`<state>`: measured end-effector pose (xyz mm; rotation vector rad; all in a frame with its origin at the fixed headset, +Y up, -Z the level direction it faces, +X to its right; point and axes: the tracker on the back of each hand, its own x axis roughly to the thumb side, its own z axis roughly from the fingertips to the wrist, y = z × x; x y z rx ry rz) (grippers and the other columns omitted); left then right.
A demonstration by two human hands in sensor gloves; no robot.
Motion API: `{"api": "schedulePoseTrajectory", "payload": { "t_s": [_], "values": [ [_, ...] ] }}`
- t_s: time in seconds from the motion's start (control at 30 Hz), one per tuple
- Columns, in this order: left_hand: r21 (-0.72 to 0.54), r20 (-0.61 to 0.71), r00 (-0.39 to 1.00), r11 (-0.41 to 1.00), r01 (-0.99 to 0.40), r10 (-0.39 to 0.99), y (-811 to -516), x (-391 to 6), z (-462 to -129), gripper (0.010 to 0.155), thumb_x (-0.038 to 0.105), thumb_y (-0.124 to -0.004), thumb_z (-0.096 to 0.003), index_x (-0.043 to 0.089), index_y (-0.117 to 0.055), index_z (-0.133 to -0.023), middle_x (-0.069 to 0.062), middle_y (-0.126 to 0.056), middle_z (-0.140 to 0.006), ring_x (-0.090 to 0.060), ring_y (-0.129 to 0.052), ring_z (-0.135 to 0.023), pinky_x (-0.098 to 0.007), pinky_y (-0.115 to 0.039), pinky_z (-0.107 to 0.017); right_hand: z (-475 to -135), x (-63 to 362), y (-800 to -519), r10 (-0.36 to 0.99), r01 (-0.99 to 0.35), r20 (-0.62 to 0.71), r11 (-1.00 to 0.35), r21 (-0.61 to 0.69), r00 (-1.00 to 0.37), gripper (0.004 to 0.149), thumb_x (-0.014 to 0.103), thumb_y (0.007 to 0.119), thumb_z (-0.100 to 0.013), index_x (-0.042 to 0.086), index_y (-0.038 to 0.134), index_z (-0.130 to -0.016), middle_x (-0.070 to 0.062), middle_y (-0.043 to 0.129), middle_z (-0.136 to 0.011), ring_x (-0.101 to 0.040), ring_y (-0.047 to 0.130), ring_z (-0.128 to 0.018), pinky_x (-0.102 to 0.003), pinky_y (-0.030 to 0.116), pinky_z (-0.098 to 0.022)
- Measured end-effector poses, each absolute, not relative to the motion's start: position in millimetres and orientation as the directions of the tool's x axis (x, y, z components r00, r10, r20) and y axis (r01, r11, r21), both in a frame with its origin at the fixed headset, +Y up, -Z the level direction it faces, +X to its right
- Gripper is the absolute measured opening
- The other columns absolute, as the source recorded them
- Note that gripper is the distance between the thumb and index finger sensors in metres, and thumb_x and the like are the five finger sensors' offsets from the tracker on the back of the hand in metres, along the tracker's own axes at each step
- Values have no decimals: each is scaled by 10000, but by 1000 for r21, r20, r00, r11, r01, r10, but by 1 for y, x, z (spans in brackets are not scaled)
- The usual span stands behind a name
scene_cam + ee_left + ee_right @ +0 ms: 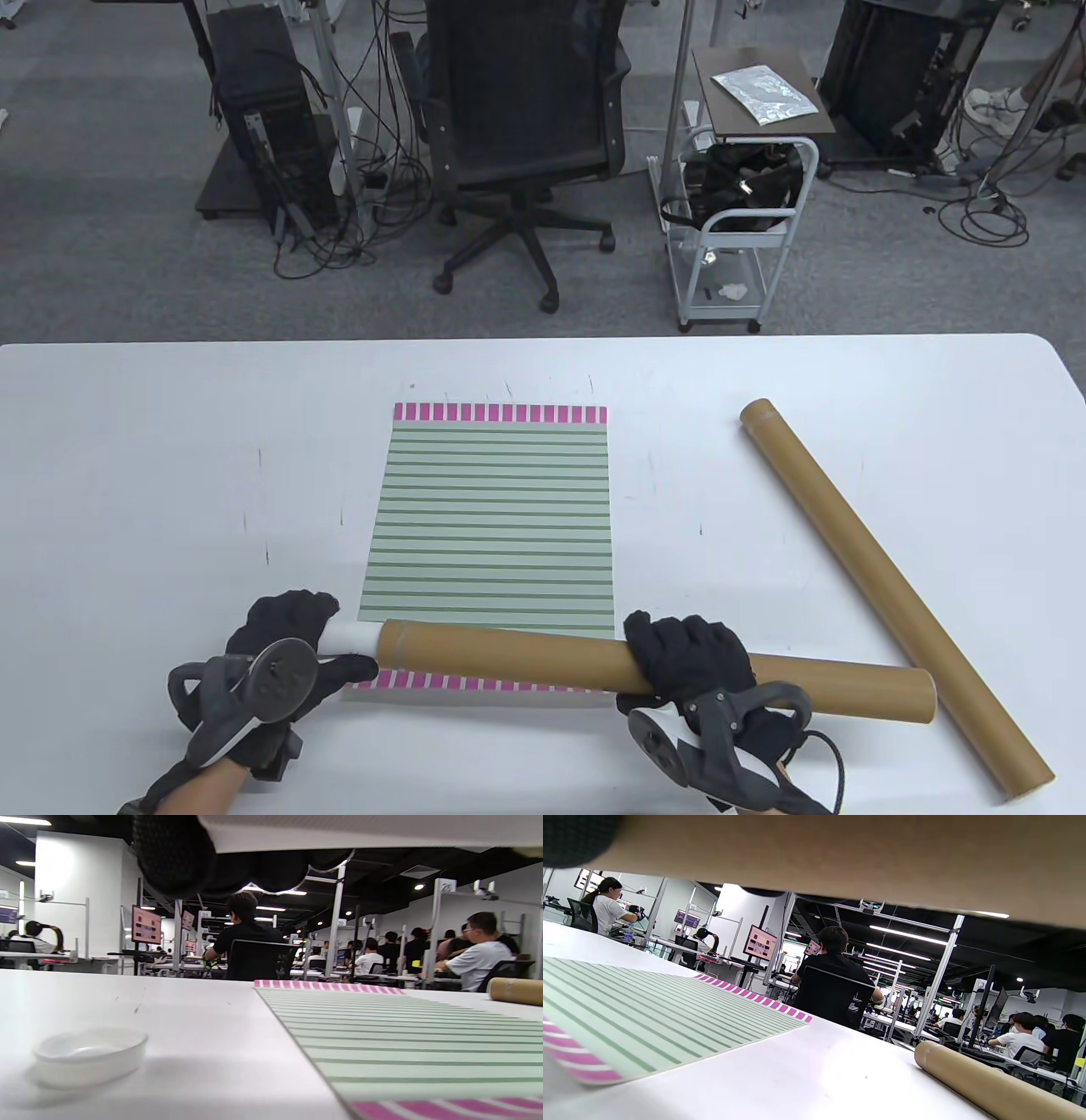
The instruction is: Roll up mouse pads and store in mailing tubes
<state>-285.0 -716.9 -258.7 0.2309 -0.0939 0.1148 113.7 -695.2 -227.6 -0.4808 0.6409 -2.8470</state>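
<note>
A green striped mouse pad [492,518] with pink end bands lies flat at the table's middle. Above its near edge a brown mailing tube [526,658] is held level. My right hand [679,662] grips it past its middle. A white roll [352,637] sticks out of the tube's left end, and my left hand [316,630] holds it with fingers curled round. In the left wrist view the white roll [360,834] fills the top edge beside my gloved fingers [178,857]. In the right wrist view the held tube [840,857] spans the top.
A second mailing tube [891,586] lies diagonally on the right of the table. A small white cap [89,1054] sits on the table left of the pad, hidden under my left hand in the table view. An office chair [517,127] and a cart [738,212] stand beyond the far edge.
</note>
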Motion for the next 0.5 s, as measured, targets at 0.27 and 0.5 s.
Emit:
{"api": "schedulePoseTrajectory", "payload": {
  "t_s": [0.27, 0.5],
  "values": [
    [-93, 445, 802, 911, -402, 399, -715, -252, -247, 754, 534, -578, -447, 386, -189, -1075, 0, -276, -1213, -282, -468, -1141, -322, -637, -869, -229, 111, -698, -228, 91, 283, -901, -425, -932, 752, 670, 731, -302, 336, 626, -967, 89, 814, -845, -187, 835, -726, -399, 717, -643],
    [-441, 321, 450, 552, -708, 833, -724, -244, -246, 820, 531, -599, -474, 457, 5, -1024, -47, 185, -1103, -407, 13, -1095, -467, -205, -898, -230, 109, -700, -169, 45, 290, -920, -390, -942, 752, 672, 730, -304, 332, 623, -966, 88, 812, -845, -188, 834, -725, -400, 719, -641]
  ]
}}
